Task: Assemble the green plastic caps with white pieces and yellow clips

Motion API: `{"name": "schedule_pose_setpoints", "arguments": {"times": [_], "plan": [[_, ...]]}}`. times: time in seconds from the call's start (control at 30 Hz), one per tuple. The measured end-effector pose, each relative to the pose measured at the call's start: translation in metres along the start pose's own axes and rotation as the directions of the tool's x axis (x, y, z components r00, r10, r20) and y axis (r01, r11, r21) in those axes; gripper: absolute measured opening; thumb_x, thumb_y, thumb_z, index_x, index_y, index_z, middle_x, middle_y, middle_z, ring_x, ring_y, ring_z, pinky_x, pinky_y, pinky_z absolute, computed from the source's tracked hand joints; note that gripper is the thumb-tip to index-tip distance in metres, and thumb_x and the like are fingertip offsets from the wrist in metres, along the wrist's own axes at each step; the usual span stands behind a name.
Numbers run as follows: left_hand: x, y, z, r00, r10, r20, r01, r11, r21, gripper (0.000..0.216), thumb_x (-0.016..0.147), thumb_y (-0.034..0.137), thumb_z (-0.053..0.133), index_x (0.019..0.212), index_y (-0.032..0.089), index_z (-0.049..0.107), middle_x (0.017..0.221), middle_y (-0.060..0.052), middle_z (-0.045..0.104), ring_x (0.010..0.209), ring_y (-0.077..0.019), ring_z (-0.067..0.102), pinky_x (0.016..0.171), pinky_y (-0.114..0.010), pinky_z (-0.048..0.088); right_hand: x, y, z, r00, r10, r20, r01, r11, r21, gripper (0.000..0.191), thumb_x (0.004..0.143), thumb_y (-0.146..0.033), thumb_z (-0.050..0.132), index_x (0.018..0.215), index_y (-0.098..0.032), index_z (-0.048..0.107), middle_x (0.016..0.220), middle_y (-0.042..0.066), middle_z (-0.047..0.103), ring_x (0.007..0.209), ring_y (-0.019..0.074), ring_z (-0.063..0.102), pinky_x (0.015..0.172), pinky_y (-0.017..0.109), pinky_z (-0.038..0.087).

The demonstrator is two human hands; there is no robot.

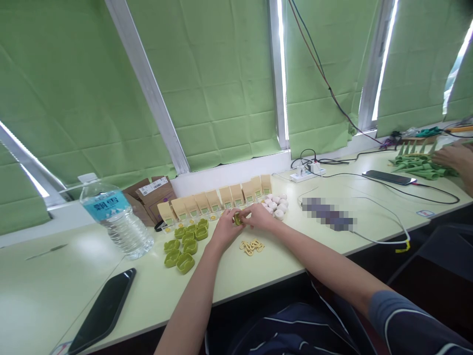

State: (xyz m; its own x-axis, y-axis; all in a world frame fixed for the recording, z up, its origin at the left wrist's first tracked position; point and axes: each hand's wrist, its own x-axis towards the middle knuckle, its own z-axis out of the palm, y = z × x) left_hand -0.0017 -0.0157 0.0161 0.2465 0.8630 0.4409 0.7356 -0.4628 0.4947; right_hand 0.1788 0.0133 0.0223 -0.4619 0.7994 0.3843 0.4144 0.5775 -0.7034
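Observation:
My left hand (226, 226) and my right hand (259, 217) meet over the table, fingers closed around a small olive-green piece (237, 219). It looks like the hollow green shaped pieces (185, 264) grouped to the left of my left forearm. Nearer to me, below both hands, lies a small pile of pale yellow loop-shaped pieces (253, 247). Several whitish rounded pieces (279, 214) are heaped just right of my right hand. Behind my hands runs a row of tan cards with clear cases (225, 196). My fingers hide much of the held piece.
A large water bottle (117, 217) and a cardboard box (151, 196) stand at left. A black phone (105, 310) lies at the front left. Rightward are a blurred-out object (327, 213), a power strip (307, 173), cables, another phone (388, 177) and a co-worker's hand (456, 158) by green pieces (424, 165).

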Motion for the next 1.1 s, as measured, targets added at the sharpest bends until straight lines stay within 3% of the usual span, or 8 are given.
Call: {"name": "schedule_pose_setpoints", "arguments": {"times": [1.1], "plan": [[-0.0012,0.0003,-0.0007,0.996,0.070,-0.055,-0.071,0.997,-0.008,0.032,0.073,0.016,0.071,0.103,0.025,0.067,0.098,-0.003,0.060,0.087,-0.0168,0.058,0.081,-0.031,0.047,0.0001,-0.0004,-0.0015,0.998,0.016,0.054,-0.017,1.000,0.009,0.016,0.080,-0.018,0.066,0.087,-0.021,0.080,0.086,-0.001,0.078,0.048,0.0109,0.065,0.060,0.022,0.051]]}}
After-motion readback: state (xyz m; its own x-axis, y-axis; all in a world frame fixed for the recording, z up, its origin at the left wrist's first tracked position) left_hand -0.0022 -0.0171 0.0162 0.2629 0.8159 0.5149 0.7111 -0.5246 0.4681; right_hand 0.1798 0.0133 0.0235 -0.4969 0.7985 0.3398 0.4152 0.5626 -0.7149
